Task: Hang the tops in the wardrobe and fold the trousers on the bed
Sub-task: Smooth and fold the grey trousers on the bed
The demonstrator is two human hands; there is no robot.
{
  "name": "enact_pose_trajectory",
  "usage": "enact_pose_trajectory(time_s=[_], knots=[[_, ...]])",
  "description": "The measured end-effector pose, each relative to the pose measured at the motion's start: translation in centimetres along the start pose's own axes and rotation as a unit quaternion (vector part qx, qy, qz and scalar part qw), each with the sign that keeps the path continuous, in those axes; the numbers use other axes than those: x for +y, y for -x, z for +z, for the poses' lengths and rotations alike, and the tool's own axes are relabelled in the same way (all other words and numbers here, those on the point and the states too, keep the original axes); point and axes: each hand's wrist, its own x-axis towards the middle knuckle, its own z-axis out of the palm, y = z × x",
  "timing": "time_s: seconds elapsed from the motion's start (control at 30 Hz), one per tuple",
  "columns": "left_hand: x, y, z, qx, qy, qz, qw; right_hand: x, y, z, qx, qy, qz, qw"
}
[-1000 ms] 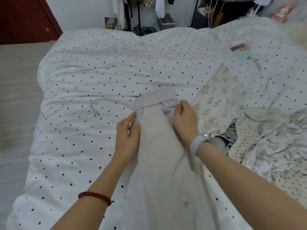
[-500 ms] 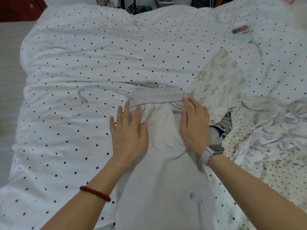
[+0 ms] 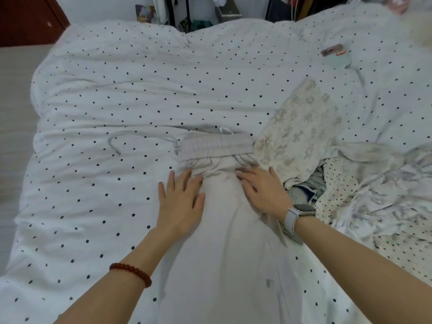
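Both hands lie flat, fingers straight: left hand (image 3: 181, 202) and right hand (image 3: 264, 190) press the grey trousers (image 3: 219, 230) on the bed (image 3: 117, 90), gripping nothing

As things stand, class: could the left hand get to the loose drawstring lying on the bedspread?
Probably yes. The left hand lies flat on the grey trousers, and the drawstring lies in the open on the dotted bedspread, further up and to that hand's side, with only bare cover between them.
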Motion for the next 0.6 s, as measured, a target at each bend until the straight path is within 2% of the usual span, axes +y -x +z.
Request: enact_pose_trajectory(time_s=[0.03,0.1,0.2,0.27,0.3,0.4,0.53,0.6], knots=[[0.3,-0.4,-0.7,0.065,0.097,-0.011,0.993,0.0,-0.8,-0.4,0.075,-0.061,0.021,0.995],[1.3,-2.3,-2.0,0.132,0.266,-0.089,0.951,-0.3,-2.8,-1.1,0.132,-0.175,0.100,0.970],[1.6,-5.8,-3.9,0.078,0.399,-0.207,0.890,-0.6,-5.7,-1.8,0.063,-0.328,0.209,0.919],[1.3,-7.7,-5.0,0.016,0.487,-0.242,0.839,-0.5,-7.0,-2.0,0.016,-0.411,0.226,0.883],[1.0,-8.3,-5.3,-0.009,0.505,-0.245,0.828,-0.5,-7.3,-2.1,0.001,-0.428,0.231,0.874],[0.9,-8.7,-6.0,-0.038,0.494,-0.241,0.835,-0.9,-7.6,-2.4,-0.009,-0.438,0.263,0.860],[0.7,-8.0,-7.4,-0.021,0.508,-0.217,0.833,-1.0,-7.1,-4.3,-0.024,-0.511,0.287,0.810],[0.6,-7.1,-8.6,-0.018,0.511,-0.200,0.836,-1.6,-6.5,-5.8,-0.039,-0.531,0.276,0.800]])
